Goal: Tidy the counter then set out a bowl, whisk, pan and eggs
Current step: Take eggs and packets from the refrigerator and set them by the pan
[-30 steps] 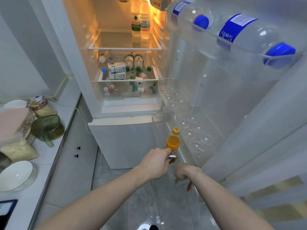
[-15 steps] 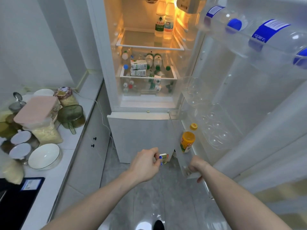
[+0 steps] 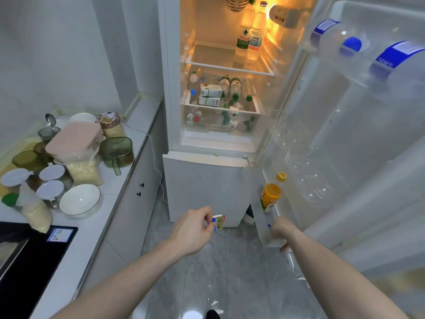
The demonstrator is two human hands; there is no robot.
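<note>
Orange-lidded plastic jar (image 3: 270, 197) now stands on the fridge door's bottom shelf (image 3: 266, 231), released; left hand (image 3: 194, 229) pinches a small blue-green packet (image 3: 218, 222), right hand (image 3: 281, 229) grips that shelf's edge. White ceramic bowl (image 3: 80, 200) waits on the cluttered counter (image 3: 108, 180).

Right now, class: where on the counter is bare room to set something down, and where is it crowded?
Bare: the far counter between the patterned-lid jar and the fridge, and the front edge beside the white bowl. Crowded: the left, with jars and the pink-lidded container.
</note>
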